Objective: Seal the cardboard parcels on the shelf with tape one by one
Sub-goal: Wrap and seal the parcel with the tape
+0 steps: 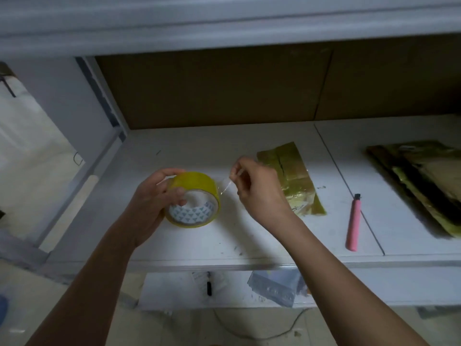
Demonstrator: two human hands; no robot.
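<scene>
— Where is the tape roll (pixel 193 199) right now?

— In the left hand (pixel 152 201), held above the white shelf (pixel 224 236). The thumb lies on the top of the yellow roll, and the other fingers (pixel 178 193) curl over its near side, with the tips reaching into the patterned core.

— And the right hand (pixel 259 193)?

— It sits just to the right of the roll. Its thumb and forefinger pinch the loose end of the tape (pixel 228 183), a short clear strip stretched between the roll's right edge and those fingertips. The remaining fingers are loosely curled underneath.

— So the strip runs between both hands?

— Yes, the roll is on the left, the pinch is on the right, and the strip spans the small gap between them.

— What about the parcels?

— One taped parcel (pixel 291 178) lies flat on the shelf just behind and to the right of the right hand, wrapped in yellowish tape. Neither hand touches it. More taped parcels (pixel 419 181) are stacked at the far right of the shelf, well apart from the hands.

— Anything else on the shelf?

— A pink cutter (pixel 353 222) lies between the single parcel and the stack, pointing away from the person.

— Below the shelf?

— A lower level with a black pen (pixel 209 287) and a grey plastic bag (pixel 274 287).
</scene>
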